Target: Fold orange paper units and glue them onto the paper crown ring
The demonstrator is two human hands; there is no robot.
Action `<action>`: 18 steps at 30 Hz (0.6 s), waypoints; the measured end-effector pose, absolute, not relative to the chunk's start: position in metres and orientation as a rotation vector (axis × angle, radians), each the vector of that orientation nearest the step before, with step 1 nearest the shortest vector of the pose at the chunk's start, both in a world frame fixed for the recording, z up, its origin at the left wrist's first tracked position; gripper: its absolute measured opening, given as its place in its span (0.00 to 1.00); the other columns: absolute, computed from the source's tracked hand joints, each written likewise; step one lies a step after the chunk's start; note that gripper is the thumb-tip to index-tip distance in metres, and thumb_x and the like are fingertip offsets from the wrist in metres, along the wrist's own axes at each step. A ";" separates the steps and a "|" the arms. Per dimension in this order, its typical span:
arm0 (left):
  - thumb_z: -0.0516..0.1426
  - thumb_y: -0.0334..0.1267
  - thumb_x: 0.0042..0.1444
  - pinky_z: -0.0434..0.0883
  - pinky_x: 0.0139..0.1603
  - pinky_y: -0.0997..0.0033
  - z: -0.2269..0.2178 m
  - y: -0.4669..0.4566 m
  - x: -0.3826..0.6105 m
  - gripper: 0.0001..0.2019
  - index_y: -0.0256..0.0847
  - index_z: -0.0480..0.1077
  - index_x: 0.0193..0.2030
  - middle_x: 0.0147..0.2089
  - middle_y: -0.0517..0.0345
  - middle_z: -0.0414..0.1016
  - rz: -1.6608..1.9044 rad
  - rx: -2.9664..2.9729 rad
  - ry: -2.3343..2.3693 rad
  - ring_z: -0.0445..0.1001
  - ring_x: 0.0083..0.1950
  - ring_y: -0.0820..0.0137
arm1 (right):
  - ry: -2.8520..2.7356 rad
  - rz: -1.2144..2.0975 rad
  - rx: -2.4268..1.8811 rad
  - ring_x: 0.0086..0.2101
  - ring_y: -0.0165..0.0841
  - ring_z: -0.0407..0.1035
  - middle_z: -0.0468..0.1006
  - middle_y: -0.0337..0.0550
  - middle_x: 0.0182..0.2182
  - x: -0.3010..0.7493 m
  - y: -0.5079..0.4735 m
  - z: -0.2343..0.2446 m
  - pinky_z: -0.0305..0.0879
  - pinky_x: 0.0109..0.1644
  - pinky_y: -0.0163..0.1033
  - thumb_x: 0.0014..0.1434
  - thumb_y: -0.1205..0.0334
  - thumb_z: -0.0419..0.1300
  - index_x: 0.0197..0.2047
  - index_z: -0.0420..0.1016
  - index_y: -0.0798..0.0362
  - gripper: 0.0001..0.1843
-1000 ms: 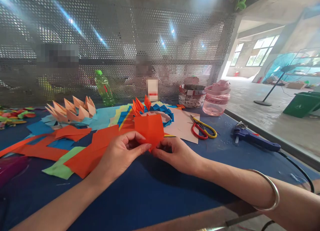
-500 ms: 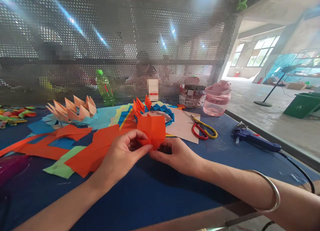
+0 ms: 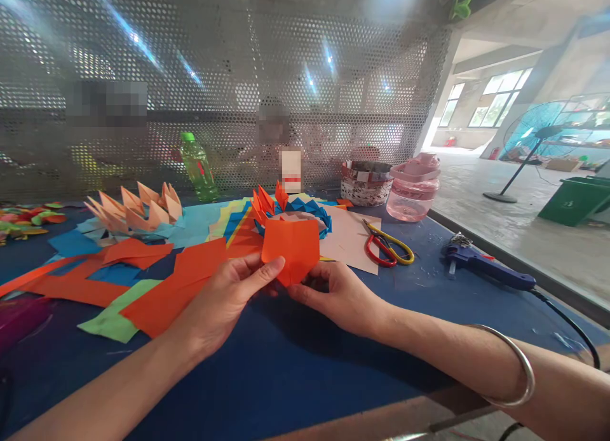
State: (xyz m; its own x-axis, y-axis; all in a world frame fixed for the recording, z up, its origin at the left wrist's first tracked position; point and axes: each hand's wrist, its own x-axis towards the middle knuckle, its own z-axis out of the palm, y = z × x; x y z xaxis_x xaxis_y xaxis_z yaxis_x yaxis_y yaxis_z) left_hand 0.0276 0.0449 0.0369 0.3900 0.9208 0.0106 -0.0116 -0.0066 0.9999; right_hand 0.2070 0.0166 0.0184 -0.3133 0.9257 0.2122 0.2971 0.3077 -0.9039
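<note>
My left hand (image 3: 229, 295) and my right hand (image 3: 333, 295) both hold a folded orange paper unit (image 3: 290, 253) above the blue table cover (image 3: 362, 365). Its lower point sits between my fingers. Just behind it stands an orange-and-blue folded paper ring (image 3: 305, 215). Loose orange paper sheets (image 3: 171, 295) and a green paper strip (image 3: 114, 320) lie beside my left hand. Farther left is a peach folded paper crown (image 3: 136, 212). Red-and-yellow scissors (image 3: 386, 250) rest on a pale paper sheet (image 3: 347, 237) to the right.
A blue glue gun (image 3: 481, 269) with a black cord lies at the right. Along the back stand a green bottle (image 3: 197, 168), a paper-wrapped pot (image 3: 366, 183) and a pink plastic container (image 3: 412, 196). A perforated metal screen (image 3: 143, 60) rises behind, with a person dimly visible through it.
My left fingers have straightened and slid down the orange unit's left edge. The unit now looks wider and flatter across its top, and it sits slightly lower.
</note>
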 end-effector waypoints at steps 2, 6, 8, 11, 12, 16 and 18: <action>0.63 0.47 0.54 0.70 0.37 0.76 0.036 0.045 0.025 0.12 0.41 0.79 0.38 0.39 0.56 0.81 0.871 1.322 0.883 0.72 0.35 0.73 | -1.805 0.991 -1.108 0.30 0.29 0.64 0.77 0.40 0.30 0.207 0.017 0.019 0.60 0.35 0.34 0.61 0.59 0.59 0.34 0.77 0.58 0.11; 0.64 0.47 0.53 0.70 0.36 0.76 0.038 0.045 0.023 0.11 0.43 0.81 0.36 0.38 0.55 0.81 0.854 1.250 0.838 0.71 0.35 0.72 | -1.814 0.981 -1.095 0.30 0.29 0.65 0.77 0.40 0.30 0.209 0.017 0.018 0.61 0.35 0.34 0.61 0.59 0.58 0.34 0.77 0.57 0.11; 0.66 0.46 0.51 0.70 0.35 0.76 0.038 0.046 0.022 0.11 0.43 0.81 0.35 0.37 0.55 0.81 0.866 1.218 0.824 0.72 0.35 0.72 | -1.815 0.976 -1.100 0.31 0.30 0.66 0.78 0.40 0.31 0.209 0.017 0.018 0.62 0.35 0.34 0.61 0.59 0.58 0.35 0.77 0.56 0.11; 0.68 0.46 0.47 0.71 0.35 0.76 0.038 0.049 0.021 0.10 0.43 0.81 0.33 0.35 0.55 0.81 0.867 1.175 0.820 0.72 0.34 0.72 | -1.827 0.936 -1.123 0.32 0.31 0.67 0.78 0.41 0.31 0.209 0.017 0.018 0.62 0.35 0.34 0.61 0.59 0.59 0.36 0.78 0.56 0.10; 0.69 0.46 0.46 0.71 0.35 0.76 0.037 0.049 0.021 0.11 0.42 0.81 0.33 0.34 0.56 0.80 0.863 1.169 0.827 0.72 0.34 0.72 | -1.836 0.920 -1.130 0.32 0.31 0.67 0.78 0.41 0.32 0.209 0.017 0.019 0.62 0.36 0.35 0.61 0.60 0.59 0.37 0.78 0.56 0.09; 0.70 0.46 0.43 0.70 0.33 0.79 0.037 0.050 0.021 0.12 0.40 0.80 0.28 0.28 0.59 0.77 0.853 1.199 0.870 0.70 0.30 0.75 | -1.868 0.907 -1.142 0.32 0.30 0.67 0.79 0.42 0.33 0.209 0.016 0.020 0.62 0.37 0.35 0.61 0.62 0.59 0.38 0.79 0.57 0.09; 0.71 0.46 0.42 0.69 0.33 0.79 0.037 0.049 0.021 0.12 0.40 0.80 0.27 0.26 0.60 0.76 0.851 1.219 0.888 0.69 0.29 0.76 | -1.865 0.942 -1.123 0.32 0.30 0.68 0.79 0.42 0.33 0.209 0.016 0.019 0.63 0.37 0.35 0.61 0.63 0.59 0.38 0.78 0.57 0.08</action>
State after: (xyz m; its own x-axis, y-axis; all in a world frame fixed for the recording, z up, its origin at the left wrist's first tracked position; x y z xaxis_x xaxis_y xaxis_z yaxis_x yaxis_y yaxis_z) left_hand 0.0211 0.0492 0.0373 0.4150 0.9038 -0.1047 -0.0661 0.1447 0.9873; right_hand 0.2090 0.0164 0.0193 -0.3330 0.9160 0.2238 0.3633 0.3437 -0.8660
